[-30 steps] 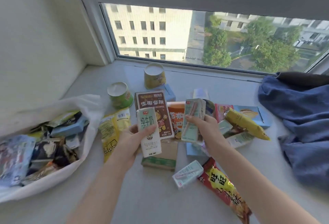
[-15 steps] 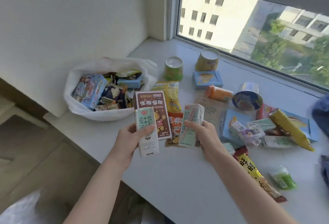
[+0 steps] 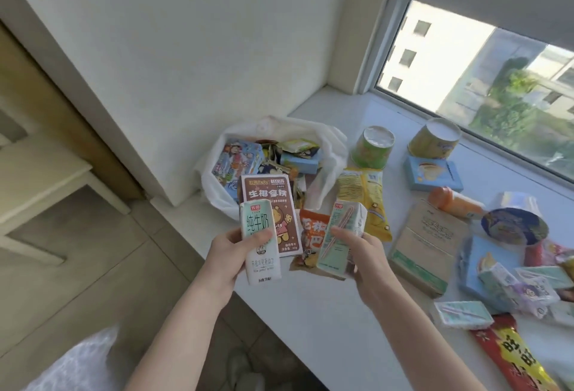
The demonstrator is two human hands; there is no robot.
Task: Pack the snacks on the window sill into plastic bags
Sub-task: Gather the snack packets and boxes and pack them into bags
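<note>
1. A person's left hand (image 3: 231, 261) grips an upright milk carton (image 3: 260, 241). The carton is printed "纯牛奶" under a red "光明" mark, and the fingers wrap round its middle.
2. The right hand (image 3: 363, 254) grips a second carton (image 3: 340, 240), pale green and tilted. Its wrapped straw faces the camera and the same red mark sits at the top.
3. Behind the two cartons shows a brown box (image 3: 268, 195) reading "BEERUS" and "生椰拿铁", with a cartoon bear. Beside it is an orange packet (image 3: 312, 229) whose large white characters are partly hidden. It cannot be told whether either hand supports these two.
4. A white plastic bag (image 3: 329, 142) sits open at the left end of the window sill (image 3: 310, 322), against the wall. It is stuffed with packets, among them a blue pack with cartoon print.
5. Loose snacks spread to the right of the bag:
   - a white-topped green cup (image 3: 371, 150) and yellow cup (image 3: 431, 139);
   - a blue box (image 3: 433, 173) just below the yellow cup;
   - a yellow bag (image 3: 366, 201) beside the plastic bag;
   - a kraft-paper packet (image 3: 428, 235);
   - a red packet (image 3: 515, 356) marked "旺旺" at the near edge, with a small carton (image 3: 462, 314) lying flat just above it.
6. The sill is white and smooth, set in a corner where a white wall meets the window (image 3: 497, 80). Outside, a pale building and trees stand in sunlight.
7. A tiled floor (image 3: 77, 266) lies below the sill at left.
</note>
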